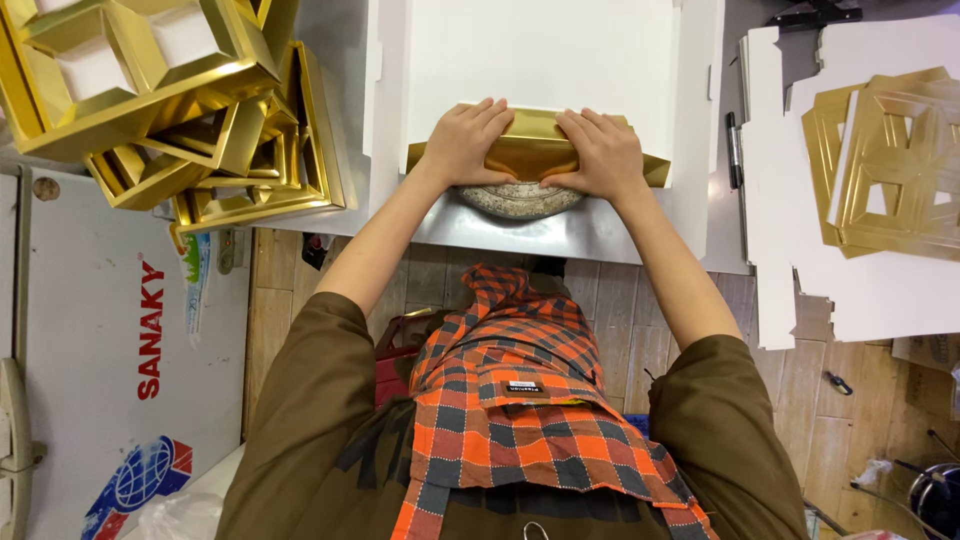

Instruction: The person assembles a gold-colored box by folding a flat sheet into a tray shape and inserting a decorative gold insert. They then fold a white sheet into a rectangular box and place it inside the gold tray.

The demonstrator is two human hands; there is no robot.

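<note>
Gold card (pixel 535 150), folded into a strip at the near edge of a white sheet (pixel 540 55) on the metal table (pixel 560 235), is pressed flat under the left hand (pixel 465 140) and right hand (pixel 600 150), fingers spread, apparently so that the crease is kept.

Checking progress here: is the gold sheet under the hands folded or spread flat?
Folded: the gold sheet is doubled over, pressed by the left hand and right hand.
</note>
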